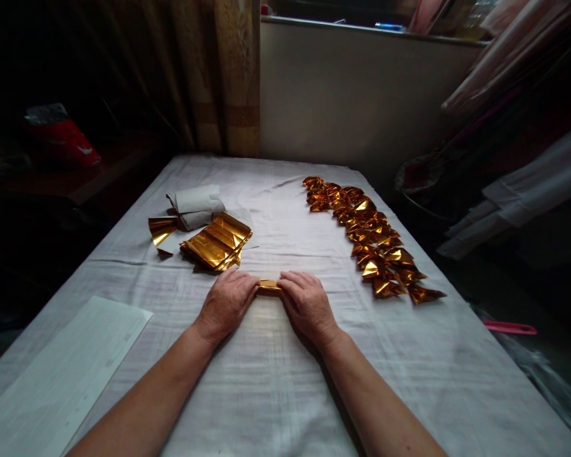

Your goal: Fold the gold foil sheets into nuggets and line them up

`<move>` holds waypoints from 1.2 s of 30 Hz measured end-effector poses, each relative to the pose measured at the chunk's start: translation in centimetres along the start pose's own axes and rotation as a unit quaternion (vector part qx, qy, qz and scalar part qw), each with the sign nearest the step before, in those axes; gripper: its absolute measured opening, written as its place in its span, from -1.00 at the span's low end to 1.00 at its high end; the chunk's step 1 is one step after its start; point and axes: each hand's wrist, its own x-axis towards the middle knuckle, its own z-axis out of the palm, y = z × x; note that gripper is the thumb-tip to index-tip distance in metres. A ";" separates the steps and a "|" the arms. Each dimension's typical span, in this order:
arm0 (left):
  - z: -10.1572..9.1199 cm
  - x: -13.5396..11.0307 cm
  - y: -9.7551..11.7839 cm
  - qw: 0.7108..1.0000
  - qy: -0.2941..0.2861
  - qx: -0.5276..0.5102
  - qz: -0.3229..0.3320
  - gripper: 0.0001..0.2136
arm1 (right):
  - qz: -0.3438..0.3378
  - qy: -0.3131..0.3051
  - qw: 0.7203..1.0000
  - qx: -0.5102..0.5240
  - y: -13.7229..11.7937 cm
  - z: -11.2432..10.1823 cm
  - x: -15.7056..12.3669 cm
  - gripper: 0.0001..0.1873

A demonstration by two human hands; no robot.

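My left hand [227, 300] and my right hand [306, 301] lie side by side on the white cloth of the table [276, 381]. Between them sits a small folded piece of gold foil paper [269, 285]. Both hands press on it with fingers curled down over its ends, so most of it is hidden. A stack of flat gold foil sheets [216, 242] lies just beyond my left hand. A long row of several folded gold foil pieces [371, 238] runs along the right side of the table.
A white wrapped bundle [195, 206] and a loose gold sheet [162, 227] sit at the far left. A white paper sheet [61, 374] lies near left. A curtain [219, 76] and wall stand behind; a red bag [61, 136] and a pink item [509, 327] lie off the table.
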 end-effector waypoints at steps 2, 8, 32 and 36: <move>-0.1 0.0 0.2 1.000 0.009 -0.012 -0.007 -0.77 | 0.005 0.015 0.999 0.035 0.0 -0.2 0.2 -0.78; 0.3 -0.5 0.2 0.996 0.036 -0.046 -0.070 -0.78 | 0.073 0.059 0.991 0.099 0.1 -0.1 0.0 -0.83; -0.4 -0.5 3.2 0.999 -0.047 -0.006 0.017 -0.78 | 0.158 0.016 0.987 0.000 0.5 0.3 0.3 -0.79; -0.5 -0.4 3.2 0.998 -0.051 -0.006 0.025 -0.78 | 0.180 0.027 0.983 0.014 0.8 -0.1 0.9 -0.88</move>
